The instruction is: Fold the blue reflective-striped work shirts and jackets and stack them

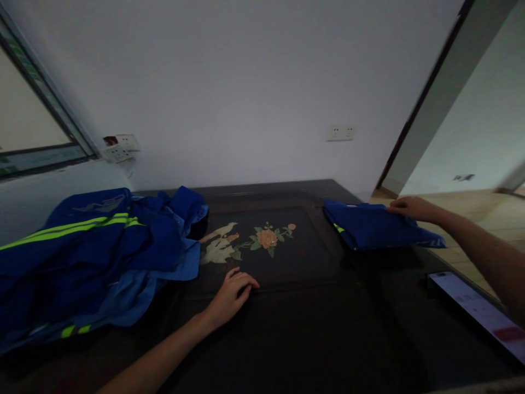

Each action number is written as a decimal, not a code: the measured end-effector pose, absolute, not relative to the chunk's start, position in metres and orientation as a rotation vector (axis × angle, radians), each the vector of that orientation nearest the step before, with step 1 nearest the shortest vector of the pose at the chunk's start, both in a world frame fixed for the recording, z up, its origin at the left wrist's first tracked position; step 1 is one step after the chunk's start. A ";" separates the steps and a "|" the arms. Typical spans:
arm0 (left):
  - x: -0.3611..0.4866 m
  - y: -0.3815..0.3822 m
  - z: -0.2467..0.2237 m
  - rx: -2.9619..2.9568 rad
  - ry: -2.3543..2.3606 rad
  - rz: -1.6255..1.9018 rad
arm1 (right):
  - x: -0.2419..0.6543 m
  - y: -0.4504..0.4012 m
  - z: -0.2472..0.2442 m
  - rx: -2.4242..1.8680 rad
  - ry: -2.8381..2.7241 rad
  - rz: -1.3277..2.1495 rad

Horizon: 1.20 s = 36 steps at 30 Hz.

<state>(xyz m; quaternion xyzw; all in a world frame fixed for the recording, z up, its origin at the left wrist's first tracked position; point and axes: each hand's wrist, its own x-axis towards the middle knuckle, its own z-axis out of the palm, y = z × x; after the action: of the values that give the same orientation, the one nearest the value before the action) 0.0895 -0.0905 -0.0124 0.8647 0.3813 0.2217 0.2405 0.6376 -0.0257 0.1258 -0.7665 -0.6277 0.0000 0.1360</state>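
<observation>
At the right end of the dark table point(311, 328) lies a folded blue garment point(369, 224) with a yellow-green stripe showing at its left corner. My right hand point(404, 208) is closed at its upper right edge, fingers together; the fingertips are partly hidden. My left hand point(233, 293) lies on the tabletop just below the inlaid bird-and-flower picture point(266, 238). Its fingers are slightly bent and apart, holding nothing. To its left is a loose heap of blue clothes point(106, 251) with yellow-green stripes and some lighter blue cloth.
A phone with a lit screen point(476, 306) lies near the table's right edge. A white wall with a socket point(340, 133) stands behind the table. More sockets point(123, 146) are at the left corner beside a window point(33, 109). Pale floor point(488, 219) shows at the right.
</observation>
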 end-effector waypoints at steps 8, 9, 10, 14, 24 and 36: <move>0.098 -0.090 -0.001 2.375 0.995 0.635 | 0.552 -0.042 0.260 -2.054 -1.580 -0.617; 0.103 -0.091 0.003 2.376 0.973 0.661 | 0.535 -0.046 0.272 -1.962 -1.496 -0.690; 0.108 -0.092 0.009 2.374 0.944 0.696 | 0.518 -0.049 0.282 -1.896 -1.434 -0.729; 0.140 -0.103 0.043 2.381 0.772 0.905 | 0.447 -0.061 0.305 -1.871 -1.695 -0.616; 0.149 -0.088 0.145 2.396 1.098 1.612 | 0.374 -0.100 0.314 -1.563 -1.650 -0.676; 0.053 -0.051 0.050 2.607 1.558 0.426 | 0.373 -0.044 0.113 -1.822 -2.321 0.281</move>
<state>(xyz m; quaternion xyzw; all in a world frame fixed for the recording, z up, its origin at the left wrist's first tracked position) 0.0533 -0.0507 0.0504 0.8495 0.5076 0.1389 0.0375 0.3726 -0.0436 0.1135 -0.6122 -0.7800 0.0943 0.0888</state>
